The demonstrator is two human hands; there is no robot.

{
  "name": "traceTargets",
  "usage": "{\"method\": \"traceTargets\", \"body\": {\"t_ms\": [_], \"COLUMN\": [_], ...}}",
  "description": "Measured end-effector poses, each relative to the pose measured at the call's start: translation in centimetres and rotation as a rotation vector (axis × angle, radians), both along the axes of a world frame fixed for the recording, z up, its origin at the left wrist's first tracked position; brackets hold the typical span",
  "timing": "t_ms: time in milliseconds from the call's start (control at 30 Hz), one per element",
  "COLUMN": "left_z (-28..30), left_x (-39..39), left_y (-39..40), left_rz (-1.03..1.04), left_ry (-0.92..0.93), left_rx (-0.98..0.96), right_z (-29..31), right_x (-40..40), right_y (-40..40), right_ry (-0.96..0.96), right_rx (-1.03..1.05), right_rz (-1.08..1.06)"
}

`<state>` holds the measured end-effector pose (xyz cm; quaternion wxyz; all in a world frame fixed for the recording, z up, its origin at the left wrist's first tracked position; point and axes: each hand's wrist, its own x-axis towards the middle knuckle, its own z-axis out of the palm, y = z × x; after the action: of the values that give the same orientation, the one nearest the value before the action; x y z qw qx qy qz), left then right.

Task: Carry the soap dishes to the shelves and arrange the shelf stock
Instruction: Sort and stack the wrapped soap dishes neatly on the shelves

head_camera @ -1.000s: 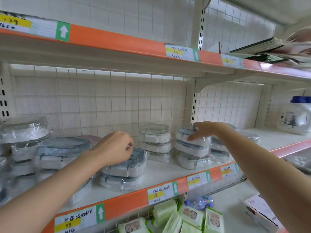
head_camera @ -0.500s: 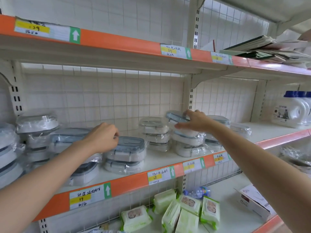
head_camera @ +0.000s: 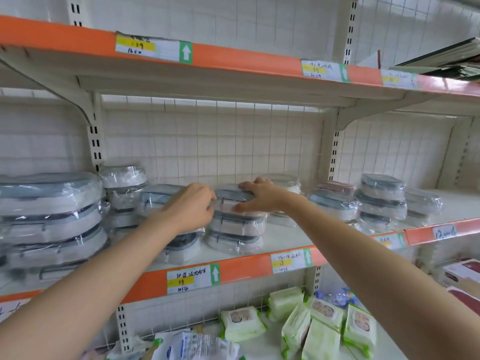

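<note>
At the far left of the middle shelf (head_camera: pixel 285 237) sits a tall pile of large wrapped oval containers (head_camera: pixel 49 216), set back against the upright so the smaller stock has room beside it. Just to its right stand smaller wrapped boxes (head_camera: pixel 123 178), stacked in a column. The left hand (head_camera: pixel 191 207) comes next, its fingers curled over the near corner of a wrapped dish in a low stack; whether it truly grips the wrap or only steadies the stack cannot be told, since the fingertips are hidden behind the knuckles. Touching that hand's knuckles is the top soap dish (head_camera: pixel 233 197) of a three-high stack, a grey-lidded box in clear film. The right hand (head_camera: pixel 259 197) lies over its lid, fingers spread fairly wide and bent down the far edge, thumb along the front, apparently seating the dish squarely on the two below so the column stands straight. Further right, more soap dish stacks (head_camera: pixel 381 198) fill the shelf near its orange price strip (head_camera: pixel 249 268). Below, on the lower shelf, lie green packs of wet wipes (head_camera: pixel 322 323), apart from this work.
</note>
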<state>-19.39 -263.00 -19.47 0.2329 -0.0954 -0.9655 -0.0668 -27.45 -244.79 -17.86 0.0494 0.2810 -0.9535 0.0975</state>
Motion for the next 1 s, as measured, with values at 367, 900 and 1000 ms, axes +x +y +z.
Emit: {"method": "traceTargets", "body": {"t_ms": [367,900,1000], "left_z": [-1.3,7.6,7.1], "left_x": [-0.7,5.0,5.6], "left_y": [0.5,5.0,7.1], "left_rz": [-0.007,-0.044,-0.05], "left_ry": [0.11,-0.401,-0.529], "left_rx": [-0.006,-0.149,-0.136], "right_z": [-0.2,6.0,5.7], "right_x": [-1.8,6.0,7.5], "right_y": [-0.5,5.6,8.1], "right_ry": [-0.04,-0.325,-0.345], "right_rx": [0.05,0.074,0.09], "right_rz": [-0.023,-0.135,-0.176]}}
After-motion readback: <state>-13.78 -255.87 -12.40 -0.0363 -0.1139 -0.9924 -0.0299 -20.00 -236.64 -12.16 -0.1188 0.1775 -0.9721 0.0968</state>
